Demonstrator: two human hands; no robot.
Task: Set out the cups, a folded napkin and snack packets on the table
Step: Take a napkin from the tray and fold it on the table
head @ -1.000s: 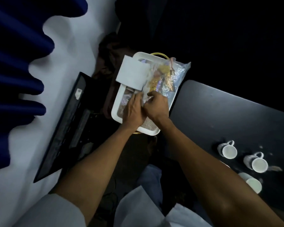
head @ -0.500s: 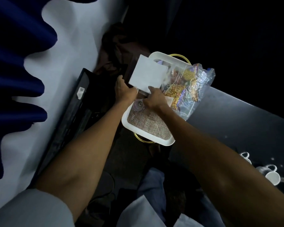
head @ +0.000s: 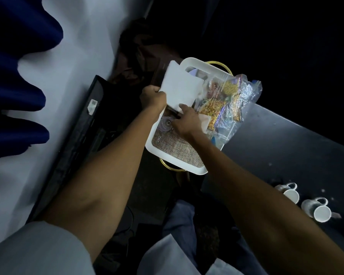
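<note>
A white tray (head: 173, 157) with a woven mat sits beside the dark table (head: 286, 147). A white folded napkin (head: 180, 86) stands up over the tray's left side. My left hand (head: 153, 96) grips its left edge. My right hand (head: 185, 122) pinches its lower corner, above a small clear glass (head: 165, 124) lying in the tray. A clear bag of yellow snack packets (head: 226, 100) lies over the tray's right rim. Two white cups (head: 291, 193) (head: 318, 210) stand on the table at the right.
A black flat panel (head: 72, 139) leans against the white wall on the left, under a blue curtain (head: 14, 80). A gold ring stand (head: 171, 167) shows beneath the tray. My knees in grey trousers are below.
My left hand moved off the bag to the napkin's left edge, and my right hand shifted onto the napkin's lower corner. The view swung, so the cups slid right.
</note>
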